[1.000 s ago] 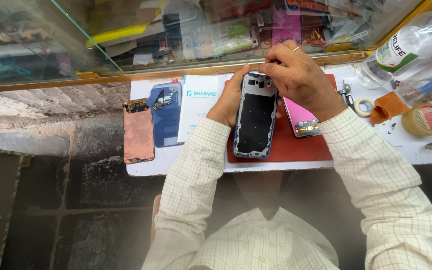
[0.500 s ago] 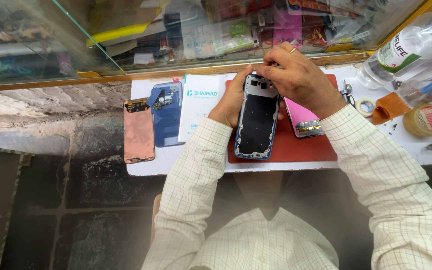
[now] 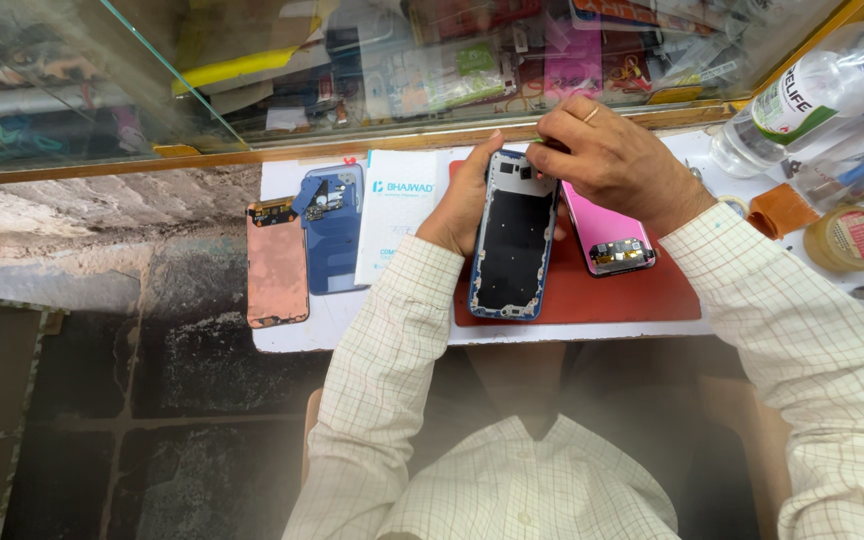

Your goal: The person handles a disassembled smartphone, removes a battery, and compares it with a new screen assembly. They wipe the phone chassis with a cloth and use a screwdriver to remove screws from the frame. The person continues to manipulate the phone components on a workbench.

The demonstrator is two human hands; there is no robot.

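Carefully steadying an opened phone frame (image 3: 514, 240) on the red mat (image 3: 642, 290), left hand (image 3: 467, 200) clasping its left edge, right hand (image 3: 612, 160) pinching its far end; possibly risking a slip onto the pink panel (image 3: 597, 225) just right.

Opened phone frame (image 3: 513, 238) lies on a mat (image 3: 642, 290) between left hand (image 3: 465, 205) and right hand (image 3: 607, 160), another phone (image 3: 607, 232) just right of it, booklet (image 3: 392, 215) then two phone parts (image 3: 332, 228) (image 3: 277, 262) to its left, bottle (image 3: 802, 95) and tape roll (image 3: 849, 238) far right, glass case (image 3: 352, 70) behind.
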